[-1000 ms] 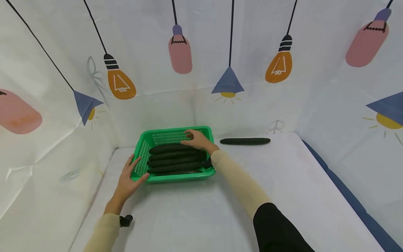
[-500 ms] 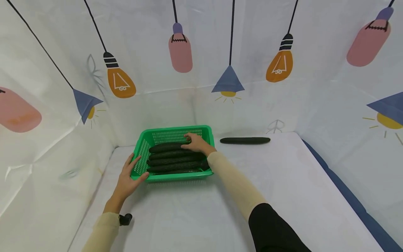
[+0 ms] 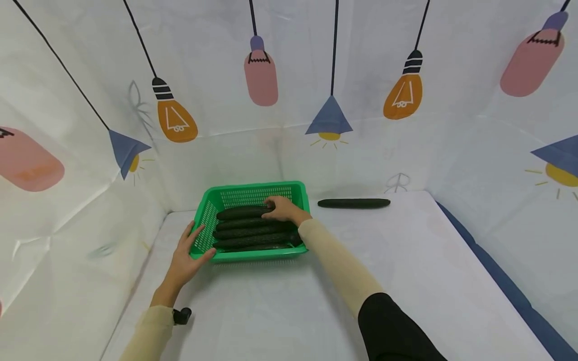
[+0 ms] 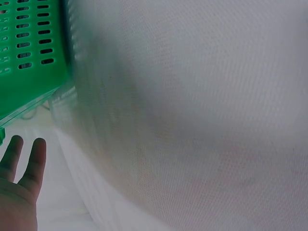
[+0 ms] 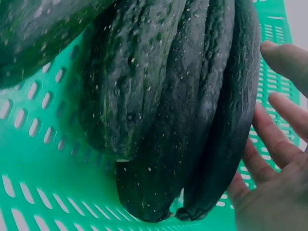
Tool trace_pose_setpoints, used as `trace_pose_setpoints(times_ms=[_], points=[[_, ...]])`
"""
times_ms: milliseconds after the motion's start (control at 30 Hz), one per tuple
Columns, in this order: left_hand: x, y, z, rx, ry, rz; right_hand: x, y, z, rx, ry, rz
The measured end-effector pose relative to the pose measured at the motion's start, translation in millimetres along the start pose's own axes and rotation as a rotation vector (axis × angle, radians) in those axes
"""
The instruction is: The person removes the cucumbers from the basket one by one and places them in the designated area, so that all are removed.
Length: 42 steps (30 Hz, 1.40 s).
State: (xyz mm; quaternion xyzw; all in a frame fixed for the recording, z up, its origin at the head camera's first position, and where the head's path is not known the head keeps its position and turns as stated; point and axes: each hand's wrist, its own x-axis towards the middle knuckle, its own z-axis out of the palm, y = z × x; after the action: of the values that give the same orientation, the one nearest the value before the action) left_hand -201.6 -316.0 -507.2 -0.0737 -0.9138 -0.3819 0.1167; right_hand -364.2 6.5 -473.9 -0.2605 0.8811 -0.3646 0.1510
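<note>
Left hand [image 3: 182, 263] spread against the left end of the green basket [image 3: 253, 257], the right hand [image 3: 284, 210], fingers loosely parted and no grip evident, has just sunk to the farthest cucumber [image 3: 241, 213] inside, bringing it within grasp, while another cucumber [image 3: 354, 203] lies on the table [image 3: 280, 311].

Orange bulbs [image 3: 176, 123] decorate the white backdrop [image 3: 221, 158].

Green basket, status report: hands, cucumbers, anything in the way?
Right hand at farthest cucumber inside, grip unclear. Left hand spread at green basket's near-left corner. Lone cucumber outside, right of basket. Nothing visibly in the way.
</note>
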Motion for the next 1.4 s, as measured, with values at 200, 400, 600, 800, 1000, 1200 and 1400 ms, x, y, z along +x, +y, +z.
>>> trace_pose_setpoints(times_ms=[200, 400, 600, 800, 1000, 1200, 1400], points=[[-1.3, -1.6, 1.6, -0.003, -0.004, 0.0, -2.7, 0.9, 2.2, 0.023, 0.001, 0.005], [-0.7, -3.2, 1.7, 0.003, -0.005, -0.004, -1.6, 0.1, 3.5, 0.013, -0.009, 0.003], [0.5, -2.5, 0.9, 0.0, -0.002, 0.001, 0.1, -1.5, 5.6, 0.028, -0.01, 0.028], [1.4, -1.9, 0.8, 0.002, 0.002, 0.005, 1.1, -4.3, 6.5, 0.007, -0.024, 0.049], [1.5, -2.9, 1.3, 0.002, 0.006, 0.009, 2.4, -1.9, 7.5, -0.015, -0.035, 0.051], [1.1, -4.0, 1.7, 0.003, 0.004, 0.005, 3.8, 0.1, 7.9, -0.03, -0.039, 0.04], [-0.3, -4.5, 1.3, 0.0, 0.003, 0.001, 5.0, 0.1, 9.1, -0.015, -0.033, 0.016]])
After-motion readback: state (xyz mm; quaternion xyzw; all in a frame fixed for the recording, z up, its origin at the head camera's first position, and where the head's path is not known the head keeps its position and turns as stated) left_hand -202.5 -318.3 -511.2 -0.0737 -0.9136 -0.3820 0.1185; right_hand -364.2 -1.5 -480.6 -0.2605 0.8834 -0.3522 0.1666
